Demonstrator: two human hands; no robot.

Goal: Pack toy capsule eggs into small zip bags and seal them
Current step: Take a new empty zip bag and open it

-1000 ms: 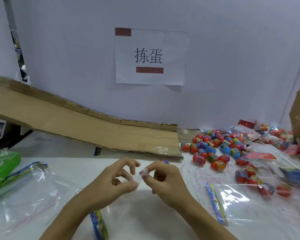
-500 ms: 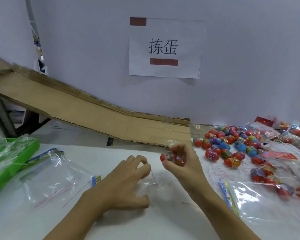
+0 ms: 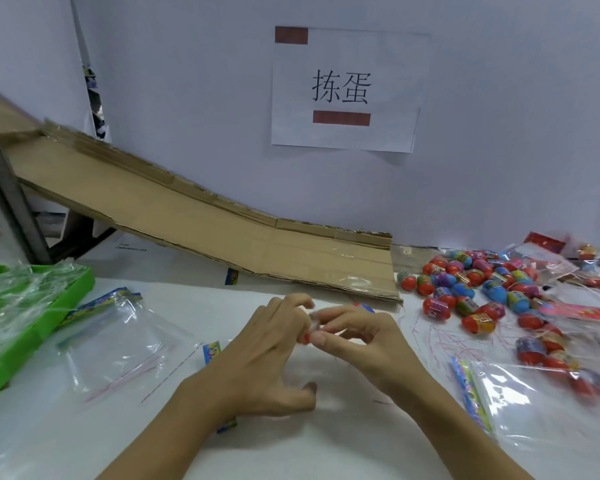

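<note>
Cardboard ramp [image 3: 201,223] slopes below paper sign [image 3: 347,88]; green tray [image 3: 32,320], perhaps plastic-wrapped.

left hand [image 3: 274,355]: fingers curled, grip state unclear | right hand [image 3: 364,337]: fingers curled, thumb pinching | fingertips meeting

**Materials, surface finish**

Zip bags [image 3: 125,344], lower left: clear glossy plastic film, wrinkled; capsule eggs [image 3: 478,292], right: shiny plastic; ramp [image 3: 201,223], centre left: matt corrugated cardboard; sign [image 3: 347,88], upper centre: matt white paper; tray [image 3: 73,289], left: green plastic.
</note>
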